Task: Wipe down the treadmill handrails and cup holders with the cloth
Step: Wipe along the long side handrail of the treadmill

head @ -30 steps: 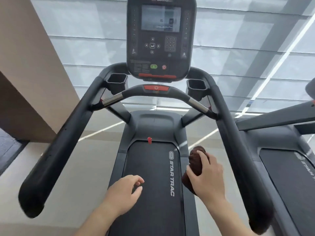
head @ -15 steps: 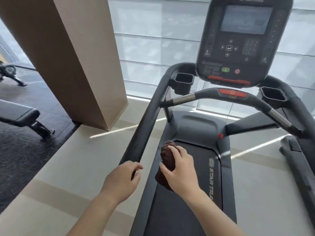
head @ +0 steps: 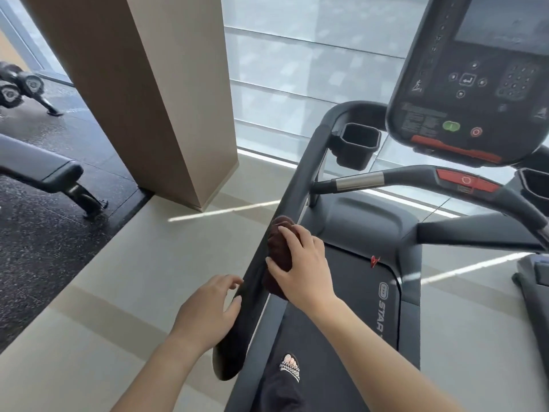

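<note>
The treadmill's left handrail [head: 300,179] is a thick black bar that runs from the console down toward me. My right hand [head: 303,263] holds a bunched dark brown cloth [head: 277,248] pressed against the inner side of this rail, about halfway along. My left hand [head: 208,313] is open with fingers spread, touching the rail's outer side near its rounded lower end [head: 228,361]. The left cup holder [head: 358,144] sits at the top of the rail, beside the console [head: 475,84]. Only the edge of the right cup holder [head: 534,182] shows.
A curved front crossbar [head: 416,176] with a red stop button spans below the console. A beige pillar [head: 154,93] stands to the left, with a padded bench [head: 44,171] and dumbbells [head: 17,84] on dark flooring beyond. My sandalled foot [head: 289,367] rests on the belt.
My view swung left, from the belt's centre to the left handrail. My right hand carried the cloth across and onto that rail; my left hand came to rest against the rail's lower part.
</note>
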`<act>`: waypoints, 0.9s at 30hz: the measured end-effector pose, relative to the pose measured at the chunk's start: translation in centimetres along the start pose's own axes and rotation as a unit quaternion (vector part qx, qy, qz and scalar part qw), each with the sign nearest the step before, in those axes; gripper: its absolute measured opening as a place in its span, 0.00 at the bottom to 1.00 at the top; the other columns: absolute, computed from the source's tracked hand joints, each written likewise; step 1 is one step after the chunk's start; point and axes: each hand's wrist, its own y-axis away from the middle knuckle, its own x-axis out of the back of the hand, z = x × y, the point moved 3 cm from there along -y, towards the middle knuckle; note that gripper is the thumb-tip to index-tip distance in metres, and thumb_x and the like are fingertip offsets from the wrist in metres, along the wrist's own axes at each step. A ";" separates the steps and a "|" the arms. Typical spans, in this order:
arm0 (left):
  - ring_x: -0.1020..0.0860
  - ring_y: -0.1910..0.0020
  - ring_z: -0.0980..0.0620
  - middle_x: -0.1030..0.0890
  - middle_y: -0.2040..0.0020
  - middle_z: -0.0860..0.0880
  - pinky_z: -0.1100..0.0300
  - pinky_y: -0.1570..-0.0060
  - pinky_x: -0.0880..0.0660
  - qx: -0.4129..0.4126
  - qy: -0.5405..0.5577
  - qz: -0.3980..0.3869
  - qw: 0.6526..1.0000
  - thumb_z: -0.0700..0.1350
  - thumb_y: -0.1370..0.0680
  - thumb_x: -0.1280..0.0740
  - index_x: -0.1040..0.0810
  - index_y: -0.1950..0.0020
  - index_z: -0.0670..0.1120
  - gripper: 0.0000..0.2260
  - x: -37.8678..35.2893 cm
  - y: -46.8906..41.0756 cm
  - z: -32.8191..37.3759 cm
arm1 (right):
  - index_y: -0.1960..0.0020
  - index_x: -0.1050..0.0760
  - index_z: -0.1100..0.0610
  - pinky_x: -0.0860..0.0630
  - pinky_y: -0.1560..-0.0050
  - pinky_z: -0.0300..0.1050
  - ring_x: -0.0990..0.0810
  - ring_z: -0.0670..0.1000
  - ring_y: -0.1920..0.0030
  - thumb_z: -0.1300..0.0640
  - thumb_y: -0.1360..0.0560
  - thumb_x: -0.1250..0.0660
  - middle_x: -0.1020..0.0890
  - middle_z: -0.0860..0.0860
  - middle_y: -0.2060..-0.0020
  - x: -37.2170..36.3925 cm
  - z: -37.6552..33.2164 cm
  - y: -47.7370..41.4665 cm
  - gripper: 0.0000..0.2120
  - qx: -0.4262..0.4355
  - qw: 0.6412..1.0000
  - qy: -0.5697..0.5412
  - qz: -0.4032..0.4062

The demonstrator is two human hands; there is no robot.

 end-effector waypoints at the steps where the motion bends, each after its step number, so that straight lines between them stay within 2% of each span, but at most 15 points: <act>1: 0.25 0.47 0.59 0.25 0.43 0.61 0.62 0.51 0.27 0.008 -0.005 -0.008 1.000 0.50 0.23 0.39 0.29 0.39 0.57 0.12 0.0 -0.6 -0.1 | 0.31 0.36 0.48 0.30 0.41 0.52 0.38 0.55 0.36 0.45 0.28 0.35 0.34 0.46 0.32 -0.5 0.1 -1.1 0.27 0.015 1.000 0.005 -0.009; 5: 0.26 0.48 0.60 0.26 0.44 0.62 0.64 0.51 0.27 0.027 -0.023 -0.041 0.999 0.51 0.22 0.41 0.30 0.39 0.59 0.12 0.0 -3.1 -0.2 | 0.32 0.36 0.48 0.30 0.41 0.54 0.41 0.56 0.35 0.43 0.28 0.37 0.38 0.47 0.30 -2.7 1.2 -5.1 0.26 0.014 0.998 0.037 -0.056; 10: 0.26 0.48 0.61 0.26 0.44 0.64 0.66 0.51 0.29 0.061 -0.025 -0.033 0.997 0.51 0.22 0.42 0.29 0.39 0.59 0.11 0.2 -6.3 -0.4 | 0.34 0.34 0.49 0.28 0.45 0.55 0.40 0.57 0.36 0.44 0.28 0.37 0.37 0.49 0.31 -2.7 3.6 -11.9 0.24 -0.002 0.997 0.064 -0.046; 15: 0.26 0.49 0.62 0.26 0.46 0.64 0.64 0.50 0.27 0.083 -0.016 -0.030 0.996 0.51 0.22 0.42 0.29 0.41 0.60 0.11 -0.5 -7.7 -0.7 | 0.36 0.32 0.49 0.31 0.47 0.53 0.40 0.58 0.37 0.44 0.28 0.38 0.36 0.49 0.32 -2.5 4.5 -16.9 0.22 -0.011 0.993 0.104 -0.060; 24: 0.25 0.51 0.62 0.24 0.49 0.63 0.62 0.50 0.26 0.093 -0.014 -0.055 0.994 0.51 0.22 0.41 0.27 0.44 0.60 0.09 0.2 -7.3 -2.9 | 0.37 0.31 0.48 0.29 0.46 0.55 0.40 0.57 0.36 0.44 0.30 0.37 0.36 0.49 0.31 -2.6 3.2 -11.5 0.23 0.005 0.996 0.074 -0.051; 27: 0.24 0.52 0.62 0.24 0.49 0.62 0.61 0.51 0.26 0.077 -0.017 -0.061 0.995 0.51 0.23 0.40 0.27 0.45 0.60 0.08 1.5 -7.4 -3.8 | 0.38 0.31 0.48 0.26 0.50 0.55 0.37 0.56 0.38 0.42 0.32 0.39 0.32 0.49 0.34 -3.3 1.3 -7.1 0.23 0.026 0.996 0.074 -0.043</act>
